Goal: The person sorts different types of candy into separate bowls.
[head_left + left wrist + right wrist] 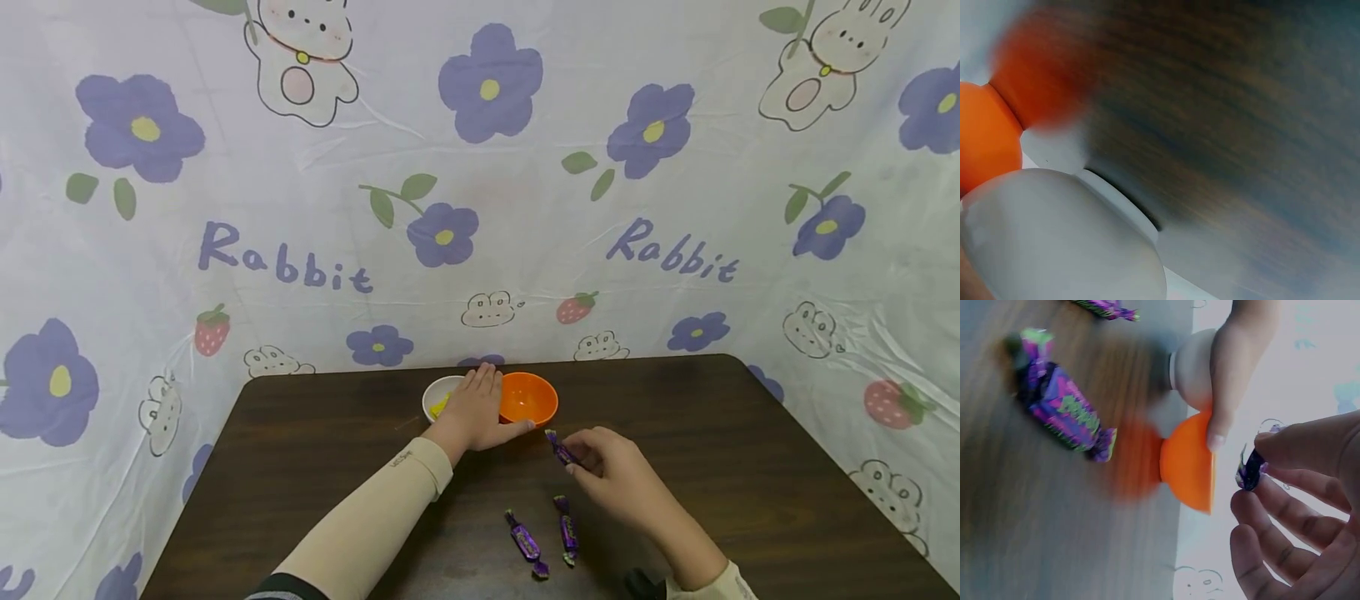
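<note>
My right hand [618, 475] pinches a purple wrapped candy [558, 448] by thumb and fingers, above the table near the orange bowl. In the right wrist view the candy [1249, 470] is partly hidden by the thumb. My left hand [476, 412] lies across the white bowl [435, 390] and the orange bowl [531, 396], fingers straight and thumb along the orange bowl's near rim. Something yellow [440, 406] sits in the white bowl, partly hidden. Two more purple candies, one on the left [527, 543] and one on the right [567, 531], lie on the table.
The dark brown wooden table [315, 467] has its far edge just behind the bowls. A white cloth [540, 242] printed with flowers and rabbits hangs behind and around it. A small dark object [645, 583] shows beside the right wrist.
</note>
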The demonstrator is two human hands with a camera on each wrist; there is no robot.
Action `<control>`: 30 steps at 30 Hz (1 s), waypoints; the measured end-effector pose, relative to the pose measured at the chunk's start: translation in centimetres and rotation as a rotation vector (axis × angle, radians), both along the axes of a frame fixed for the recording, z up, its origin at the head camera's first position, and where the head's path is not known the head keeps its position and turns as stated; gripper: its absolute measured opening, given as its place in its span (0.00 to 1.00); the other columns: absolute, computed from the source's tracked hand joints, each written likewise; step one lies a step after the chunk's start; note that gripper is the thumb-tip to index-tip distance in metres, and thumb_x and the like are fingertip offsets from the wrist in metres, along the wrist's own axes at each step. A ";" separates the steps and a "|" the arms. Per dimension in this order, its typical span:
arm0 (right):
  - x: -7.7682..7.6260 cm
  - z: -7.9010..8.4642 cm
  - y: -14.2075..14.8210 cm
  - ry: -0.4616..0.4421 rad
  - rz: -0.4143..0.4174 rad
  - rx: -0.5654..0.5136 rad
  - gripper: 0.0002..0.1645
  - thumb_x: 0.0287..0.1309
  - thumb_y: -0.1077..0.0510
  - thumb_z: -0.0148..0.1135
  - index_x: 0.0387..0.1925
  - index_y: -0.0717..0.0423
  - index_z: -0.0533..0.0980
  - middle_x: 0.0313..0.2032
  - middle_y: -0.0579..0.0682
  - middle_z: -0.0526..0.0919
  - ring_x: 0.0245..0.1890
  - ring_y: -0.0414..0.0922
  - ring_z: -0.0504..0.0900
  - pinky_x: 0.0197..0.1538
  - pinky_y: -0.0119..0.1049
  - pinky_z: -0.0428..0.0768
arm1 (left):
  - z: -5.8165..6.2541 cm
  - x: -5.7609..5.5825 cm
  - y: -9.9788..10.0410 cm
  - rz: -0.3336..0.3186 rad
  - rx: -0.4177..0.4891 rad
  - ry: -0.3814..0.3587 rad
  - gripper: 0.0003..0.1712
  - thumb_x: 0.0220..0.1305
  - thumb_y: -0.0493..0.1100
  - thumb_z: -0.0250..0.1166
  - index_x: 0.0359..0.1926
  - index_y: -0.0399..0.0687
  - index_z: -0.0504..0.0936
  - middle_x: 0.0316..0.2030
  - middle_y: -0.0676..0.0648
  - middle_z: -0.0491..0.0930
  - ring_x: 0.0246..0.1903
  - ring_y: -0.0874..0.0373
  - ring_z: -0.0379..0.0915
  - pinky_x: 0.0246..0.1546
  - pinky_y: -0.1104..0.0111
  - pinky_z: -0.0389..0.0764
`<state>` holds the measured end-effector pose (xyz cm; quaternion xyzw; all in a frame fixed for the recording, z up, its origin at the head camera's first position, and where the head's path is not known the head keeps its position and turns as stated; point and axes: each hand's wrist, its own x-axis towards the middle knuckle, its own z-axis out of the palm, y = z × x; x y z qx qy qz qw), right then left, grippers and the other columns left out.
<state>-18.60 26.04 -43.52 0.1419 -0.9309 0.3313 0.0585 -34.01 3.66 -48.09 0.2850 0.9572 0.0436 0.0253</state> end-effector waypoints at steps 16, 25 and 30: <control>-4.2 -1.7 -1.0 0.047 -0.073 -0.100 0.11 0.65 0.64 0.72 0.48 0.60 0.85 0.40 0.52 0.86 0.38 0.43 0.84 0.45 0.38 0.88 | -0.2 0.0 0.1 -0.007 -0.012 0.025 0.63 0.71 0.83 0.39 0.84 0.36 0.53 0.84 0.38 0.51 0.85 0.45 0.44 0.86 0.55 0.45; -6.3 -2.6 -1.7 0.081 -0.128 -0.106 0.11 0.63 0.64 0.74 0.47 0.60 0.86 0.39 0.53 0.85 0.37 0.44 0.84 0.45 0.39 0.88 | -0.2 -0.1 -0.1 -0.006 0.008 0.030 0.62 0.72 0.81 0.42 0.83 0.34 0.54 0.83 0.36 0.54 0.85 0.43 0.46 0.85 0.53 0.47; -7.1 -2.6 -2.1 0.086 -0.152 -0.143 0.12 0.62 0.64 0.74 0.47 0.61 0.86 0.39 0.55 0.85 0.38 0.46 0.84 0.47 0.42 0.89 | -0.4 -0.3 -0.1 -0.008 0.002 0.031 0.62 0.72 0.82 0.41 0.83 0.35 0.53 0.84 0.36 0.53 0.85 0.44 0.44 0.86 0.53 0.46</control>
